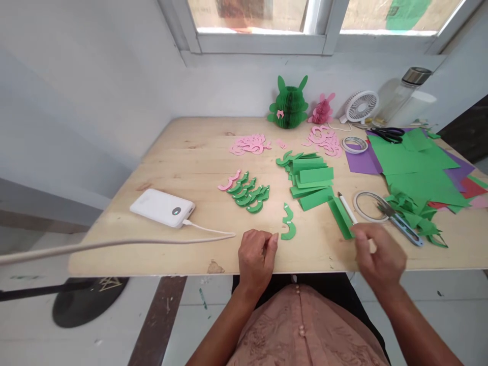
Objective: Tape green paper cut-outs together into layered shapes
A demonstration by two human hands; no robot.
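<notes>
My left hand [257, 256] rests at the table's front edge, its fingers curled in and nothing visible in them. Just right of its thumb lies a green scalloped paper piece [290, 230] with small white patches. My right hand [379, 254] is closed around the near end of a white pen [347, 207], whose dark tip points away from me. Under the pen is a folded green paper strip [340, 218]. More folded green strips [314, 175] are piled beyond it. Similar green scalloped pieces [249, 193] and a pink one [230, 181] lie to the left.
Scissors [402, 223] lie across a tape roll [368, 206] beside green scraps [415, 208]. Coloured sheets [415, 157] carry black scissors [387, 134]. Pink cutouts [249, 144], paper figures [288, 107], a fan [360, 107] and a bottle [400, 96] are farther back. A power bank [162, 207] trails a cable.
</notes>
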